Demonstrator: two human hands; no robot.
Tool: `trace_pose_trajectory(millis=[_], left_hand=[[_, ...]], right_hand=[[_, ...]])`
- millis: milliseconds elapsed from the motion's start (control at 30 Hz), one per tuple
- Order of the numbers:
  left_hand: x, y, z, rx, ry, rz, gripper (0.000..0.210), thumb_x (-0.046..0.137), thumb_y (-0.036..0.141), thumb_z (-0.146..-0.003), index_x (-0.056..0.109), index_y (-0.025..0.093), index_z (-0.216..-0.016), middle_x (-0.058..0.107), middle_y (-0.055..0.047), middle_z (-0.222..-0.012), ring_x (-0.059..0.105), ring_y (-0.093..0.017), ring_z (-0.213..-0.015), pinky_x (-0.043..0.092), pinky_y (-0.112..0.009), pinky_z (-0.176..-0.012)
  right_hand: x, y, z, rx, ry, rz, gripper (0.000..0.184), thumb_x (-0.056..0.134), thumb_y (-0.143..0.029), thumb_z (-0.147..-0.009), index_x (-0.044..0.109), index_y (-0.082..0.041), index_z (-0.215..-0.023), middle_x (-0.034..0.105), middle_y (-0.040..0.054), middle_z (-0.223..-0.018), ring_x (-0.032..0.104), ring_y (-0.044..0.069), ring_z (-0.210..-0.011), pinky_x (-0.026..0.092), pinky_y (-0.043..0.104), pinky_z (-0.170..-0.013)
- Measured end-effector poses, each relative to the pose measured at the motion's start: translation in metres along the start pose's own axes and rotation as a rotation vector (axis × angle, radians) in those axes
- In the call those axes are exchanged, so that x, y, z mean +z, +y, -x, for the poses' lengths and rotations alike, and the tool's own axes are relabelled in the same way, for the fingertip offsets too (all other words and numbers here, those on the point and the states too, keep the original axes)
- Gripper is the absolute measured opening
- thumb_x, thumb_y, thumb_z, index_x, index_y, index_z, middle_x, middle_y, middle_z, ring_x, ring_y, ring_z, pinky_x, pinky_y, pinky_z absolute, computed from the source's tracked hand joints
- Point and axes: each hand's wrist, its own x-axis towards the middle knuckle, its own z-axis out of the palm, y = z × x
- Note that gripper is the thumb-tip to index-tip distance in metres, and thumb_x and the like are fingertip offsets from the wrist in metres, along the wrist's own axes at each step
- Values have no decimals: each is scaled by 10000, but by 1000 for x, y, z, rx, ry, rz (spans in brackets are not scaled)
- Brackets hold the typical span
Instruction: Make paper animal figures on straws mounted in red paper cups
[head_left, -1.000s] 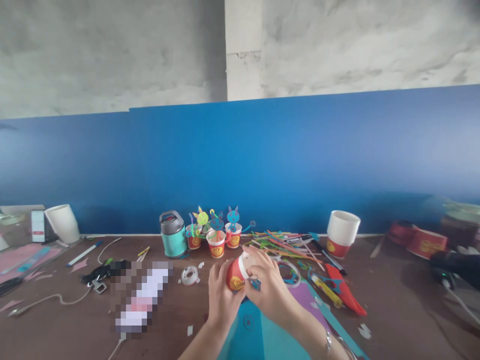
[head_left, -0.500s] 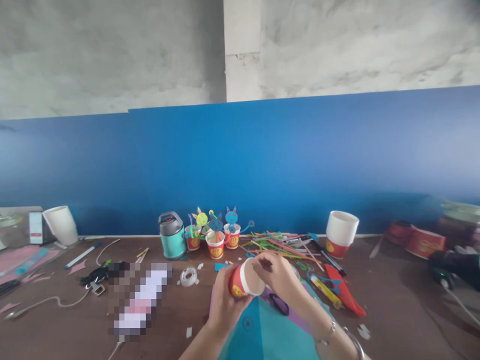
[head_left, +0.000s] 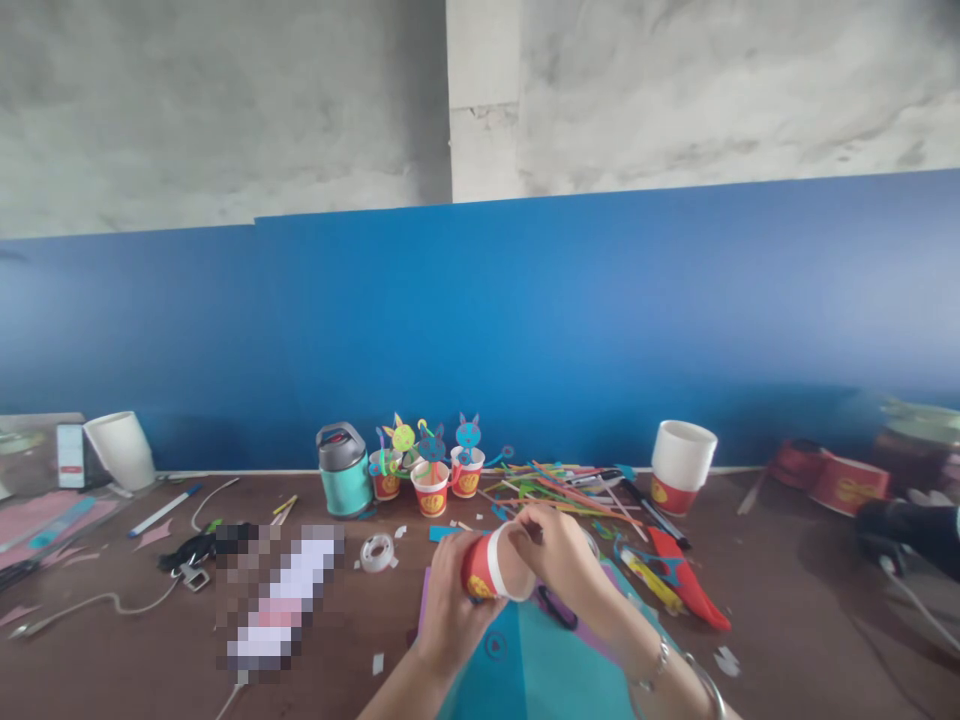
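A red-and-white paper cup [head_left: 487, 566] with a yellow print lies tilted on its side in my left hand [head_left: 444, 605], fingers wrapped round its wall. Its mouth faces right. My right hand [head_left: 559, 552] is closed in a pinch at the upper rim of that mouth, fingertips bent toward the inside; whether anything small is between them is hidden. Below both hands lie teal and purple paper sheets [head_left: 570, 670]. A dark-handled tool [head_left: 556, 607], partly covered by my right arm, rests on the sheets.
Behind stand paper cups with cat figures [head_left: 432, 492] and a teal flask [head_left: 345, 480]. A tape roll [head_left: 377, 552] lies left. Colourful strips [head_left: 555, 490], a yellow cutter [head_left: 652, 583], a red piece [head_left: 694, 590] and stacked cups [head_left: 682, 468] are rightward. A blue partition [head_left: 480, 330] closes the back.
The cup and my left hand have shifted slightly to the right and down. My right hand stays at the cup's rim, its fingers barely moved.
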Motion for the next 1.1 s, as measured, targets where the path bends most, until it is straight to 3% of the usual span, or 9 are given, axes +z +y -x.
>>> trace_pose_trajectory(millis=[367,567,667,800,867,1000,1100], left_hand=[[-2,9,-4,140,26,-173,598,757,367,-657,473,187,-1151,607,-123,-1065,587,-300,-990,489,-469,-860],[-3,14,-4,128,-14,-151,569,694,293,-689,458,180,-1195,613,-122,-1047,599,-282,-959,499,-441,-838],[-1,10,-3,36,0,-118,504,668,265,-696,485,181,-1158,626,-118,-1039,611,-271,-961,503,-422,-838],[3,-2,-6,-250,92,-40,425,653,333,-706,521,177,-1078,674,-107,-973,659,-271,-896,526,-393,-779],[2,-7,-9,-387,122,20,424,642,360,-710,516,170,-1067,690,-114,-977,670,-277,-903,525,-392,-784],[-1,-13,-13,-541,150,93,519,676,338,-661,507,164,-1121,686,-135,-1065,653,-295,-999,510,-402,-840],[-1,-13,-12,-569,98,142,506,669,315,-669,508,169,-1126,701,-117,-1022,668,-280,-952,522,-386,-806]], right_hand=[[-6,-4,6,-25,-47,206,288,456,-268,-867,590,-178,-628,637,29,-623,536,143,-565,261,236,-528],[-3,-3,6,-12,-41,174,287,486,-341,-871,610,-190,-662,657,27,-645,576,160,-606,289,234,-541],[-2,-1,1,-13,2,92,347,442,-375,-894,601,-193,-646,658,28,-644,588,166,-618,323,236,-562],[-8,5,-4,-48,72,28,356,340,-339,-932,611,-196,-750,681,38,-728,610,168,-665,366,236,-608],[-11,10,-5,-7,25,104,301,364,-290,-915,625,-201,-794,693,38,-748,619,172,-670,364,241,-605],[-7,18,-4,45,-188,213,260,421,-175,-851,673,-181,-786,726,85,-790,664,224,-777,404,276,-672],[7,18,-1,18,-234,188,303,436,-125,-817,684,-151,-988,720,136,-1030,644,260,-999,435,320,-829]])
